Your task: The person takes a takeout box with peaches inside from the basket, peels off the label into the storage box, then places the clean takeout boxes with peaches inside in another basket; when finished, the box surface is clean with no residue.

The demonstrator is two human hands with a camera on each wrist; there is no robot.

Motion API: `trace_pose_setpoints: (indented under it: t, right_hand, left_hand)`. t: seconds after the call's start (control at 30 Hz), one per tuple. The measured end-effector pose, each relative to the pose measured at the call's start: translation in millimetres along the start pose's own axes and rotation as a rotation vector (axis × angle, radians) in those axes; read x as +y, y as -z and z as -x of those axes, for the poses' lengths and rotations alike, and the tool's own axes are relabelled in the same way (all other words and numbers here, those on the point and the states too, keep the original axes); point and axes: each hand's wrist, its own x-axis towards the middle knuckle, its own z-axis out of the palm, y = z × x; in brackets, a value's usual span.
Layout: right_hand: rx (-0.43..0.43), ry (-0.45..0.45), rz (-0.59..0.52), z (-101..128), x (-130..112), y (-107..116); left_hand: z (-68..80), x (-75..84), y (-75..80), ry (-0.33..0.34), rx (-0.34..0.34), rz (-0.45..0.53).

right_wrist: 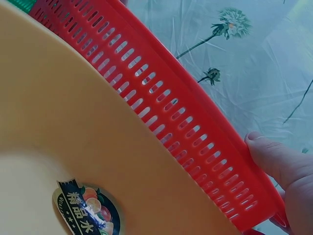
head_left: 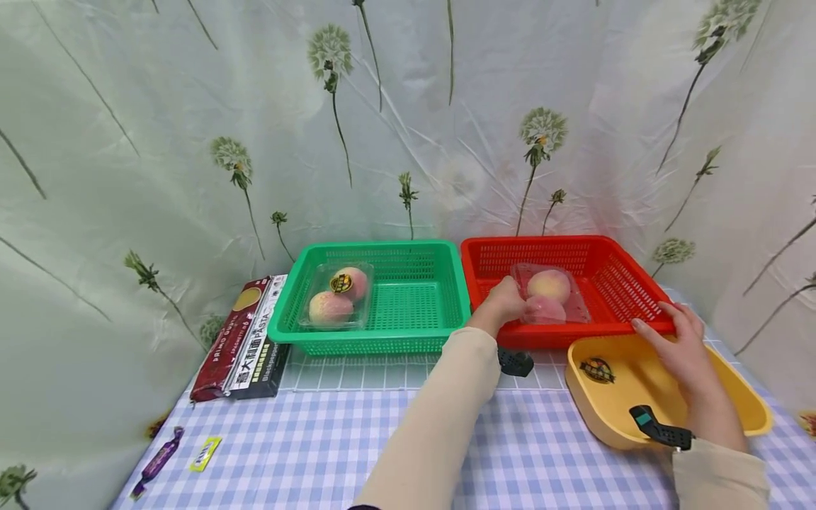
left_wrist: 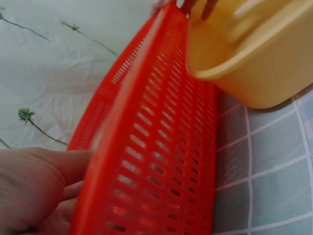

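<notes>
In the head view my left hand (head_left: 506,299) reaches over the front rim of a red basket (head_left: 621,290). It holds the left edge of a clear plastic pack of two peaches (head_left: 550,285) inside. In the left wrist view that hand (left_wrist: 34,188) has its thumb behind the red rim, which hides the fingertips. My right hand (head_left: 685,354) grips the basket's front right corner, thumb on the rim, as the right wrist view shows. Below that hand stands a yellow bin (head_left: 644,382), partly covered by the right forearm, with a round fruit sticker (right_wrist: 88,210) inside.
Left of the red basket, a green basket (head_left: 408,304) holds another pack of peaches (head_left: 331,308). Pasta packages (head_left: 245,340) lean at its left. A purple-wrapped candy (head_left: 157,462) and a small yellow packet (head_left: 205,453) lie on the checked cloth. A flowered curtain hangs behind.
</notes>
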Motion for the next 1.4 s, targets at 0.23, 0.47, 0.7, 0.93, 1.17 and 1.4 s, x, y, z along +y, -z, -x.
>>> trace_pose_setpoints:
  t: [0.23, 0.47, 0.7, 0.93, 1.17, 1.4]
  right_hand:
    - [0.002, -0.018, 0.023, 1, 0, -2]
    - [0.01, -0.024, 0.021, 0, -3, -2]
    - [0.007, -0.022, 0.032, -1, -5, -4]
    - [0.016, -0.013, 0.022, -1, -3, 0]
    - [0.009, -0.017, 0.024, 2, 2, 3]
    - [-0.006, -0.005, 0.024, -1, 1, 3]
  left_hand:
    - [-0.2, 1.4, -5.3, -0.042, -0.018, -0.161]
    - [-4.7, 1.8, -12.7, -0.126, -0.131, -0.35]
    - [-6.6, 0.7, -13.3, -0.272, -0.044, -0.426]
    - [5.4, -3.7, -16.0, -0.522, 0.135, -0.537]
    - [36.0, -22.3, -12.8, -0.643, 0.194, -0.581]
    - [73.4, -56.0, 10.7, -0.78, 0.436, -0.563]
